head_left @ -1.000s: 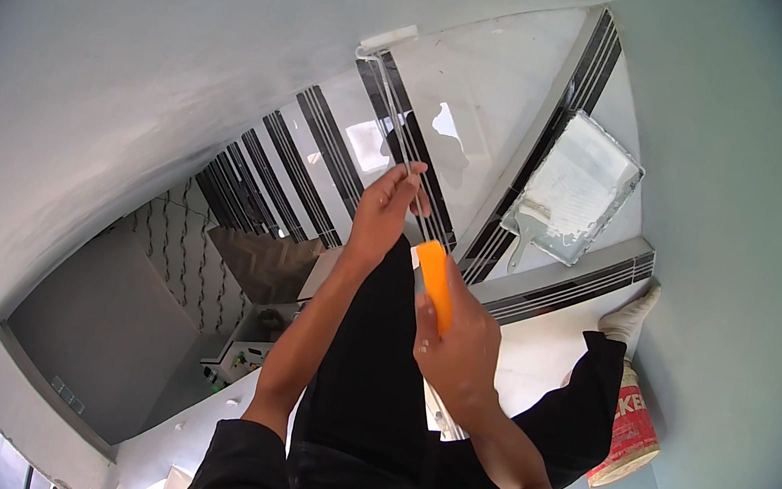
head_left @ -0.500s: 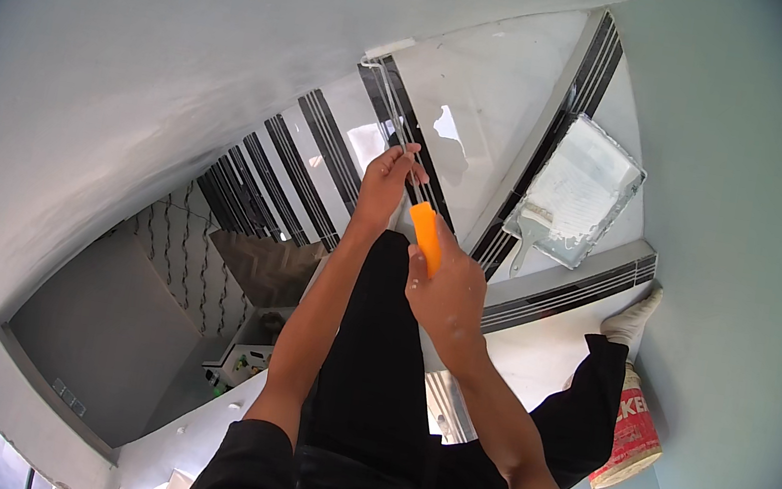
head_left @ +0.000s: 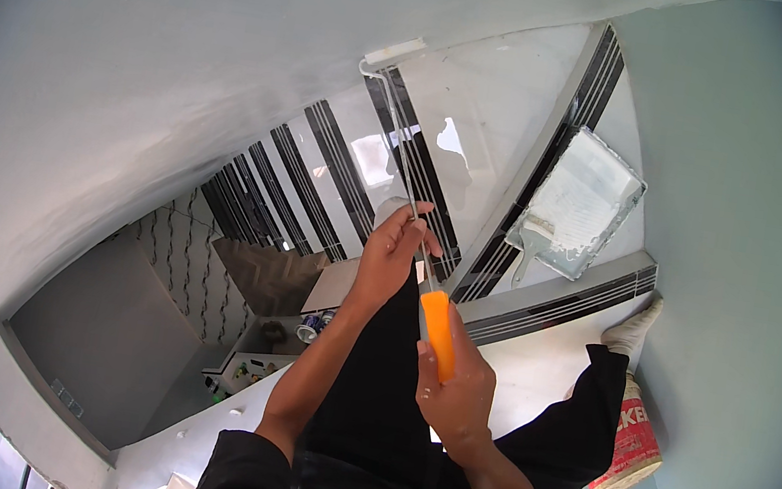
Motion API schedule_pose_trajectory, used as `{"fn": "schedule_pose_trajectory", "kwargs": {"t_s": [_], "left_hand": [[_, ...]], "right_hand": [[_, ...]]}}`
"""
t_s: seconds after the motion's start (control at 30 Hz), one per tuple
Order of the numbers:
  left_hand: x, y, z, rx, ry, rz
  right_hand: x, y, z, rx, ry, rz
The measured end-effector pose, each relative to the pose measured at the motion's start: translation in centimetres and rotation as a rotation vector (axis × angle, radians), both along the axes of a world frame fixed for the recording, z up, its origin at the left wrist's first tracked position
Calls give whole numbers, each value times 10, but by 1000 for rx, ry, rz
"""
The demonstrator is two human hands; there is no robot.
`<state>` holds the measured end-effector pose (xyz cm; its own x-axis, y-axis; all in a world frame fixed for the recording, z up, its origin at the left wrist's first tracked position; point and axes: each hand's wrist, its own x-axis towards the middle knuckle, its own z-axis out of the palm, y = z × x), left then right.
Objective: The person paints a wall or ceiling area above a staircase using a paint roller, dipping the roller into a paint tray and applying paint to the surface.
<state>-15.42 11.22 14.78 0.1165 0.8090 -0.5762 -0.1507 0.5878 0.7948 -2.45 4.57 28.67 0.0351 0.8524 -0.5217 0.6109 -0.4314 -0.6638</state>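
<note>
Left of the paint tray (head_left: pixel 586 188), I saw a paint roller (head_left: pixel 408 182); the right hand (head_left: pixel 459 396) gripped its orange handle (head_left: pixel 438 335), the left hand (head_left: pixel 389 252) held its rod (head_left: pixel 400 148) between thumb and fingers. 1 brush (head_left: pixel 530 241) lay across the tray's edge.

Paint roller (head_left: pixel 403 160), held aslant. Orange handle (head_left: pixel 439 336) nearest the body, partly covered. Thin metal rod runs up and left, bending round to the sleeve's left end. White sleeve (head_left: pixel 394 52) crosswise to rod, up by the pale wall (head_left: pixel 193 13); contact, cannot tell.
</note>
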Motion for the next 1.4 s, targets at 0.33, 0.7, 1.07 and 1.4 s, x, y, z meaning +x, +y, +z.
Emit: {"fn": "schedule_pose_trajectory", "kwargs": {"t_s": [0.33,0.7,1.07,1.4], "left_hand": [[6,25,-55,-5,4,29],[10,26,-90,89,247,-57],[8,-1,11,55,69,-41],[-13,48,-140,16,101,6]], "right_hand": [[-3,26,-48,24,-62,-30],[3,29,-86,53,-61,-45],[11,-3,9,31,66,-77],[-20,65,-125,-74,-90,-39]]}}
